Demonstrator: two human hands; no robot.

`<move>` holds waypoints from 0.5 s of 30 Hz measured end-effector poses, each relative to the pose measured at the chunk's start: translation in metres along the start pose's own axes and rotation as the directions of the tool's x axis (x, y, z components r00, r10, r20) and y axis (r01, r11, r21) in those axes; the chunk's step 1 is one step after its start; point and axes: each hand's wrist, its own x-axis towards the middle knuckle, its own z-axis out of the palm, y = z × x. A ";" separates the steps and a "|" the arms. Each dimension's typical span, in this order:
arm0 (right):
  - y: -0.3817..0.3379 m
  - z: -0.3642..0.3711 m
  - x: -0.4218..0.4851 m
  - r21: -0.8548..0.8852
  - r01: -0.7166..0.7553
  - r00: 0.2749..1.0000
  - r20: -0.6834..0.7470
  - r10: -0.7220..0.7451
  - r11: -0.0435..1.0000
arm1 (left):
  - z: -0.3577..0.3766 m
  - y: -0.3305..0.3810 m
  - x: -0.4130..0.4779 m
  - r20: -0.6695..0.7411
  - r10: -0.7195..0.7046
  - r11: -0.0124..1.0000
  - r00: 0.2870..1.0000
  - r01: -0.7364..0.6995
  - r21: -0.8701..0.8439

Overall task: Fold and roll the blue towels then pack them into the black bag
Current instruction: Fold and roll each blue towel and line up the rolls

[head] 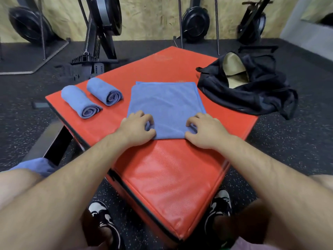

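Lying flat, folded: blue towel point(165, 103).

The left hand point(137, 129) is set on the near left corner of the folded towel point(165, 103), palm down, with its fingers curled over the near edge and its thumb tucked against that edge. The right hand point(205, 130) is placed likewise on the near right corner, fingers bent onto the cloth. The bare left forearm point(75, 168) and right forearm point(261, 168) are stretched toward the towel from its near side.
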 end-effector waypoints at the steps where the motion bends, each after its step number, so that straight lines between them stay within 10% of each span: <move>1: -0.001 -0.004 -0.001 -0.010 -0.009 0.999 0.031 0.009 1.000 | -0.004 0.003 0.000 0.023 0.002 1.000 1.000 -0.003 0.019; 7: -0.003 -0.009 -0.009 0.076 0.031 0.999 0.041 -0.034 0.997 | 0.002 0.017 -0.006 -0.105 0.085 0.995 0.991 -0.079 0.060; 15: -0.016 -0.021 -0.009 0.005 0.038 0.963 0.265 -0.038 0.999 | -0.007 0.029 -0.009 0.132 0.079 0.996 0.988 -0.082 0.020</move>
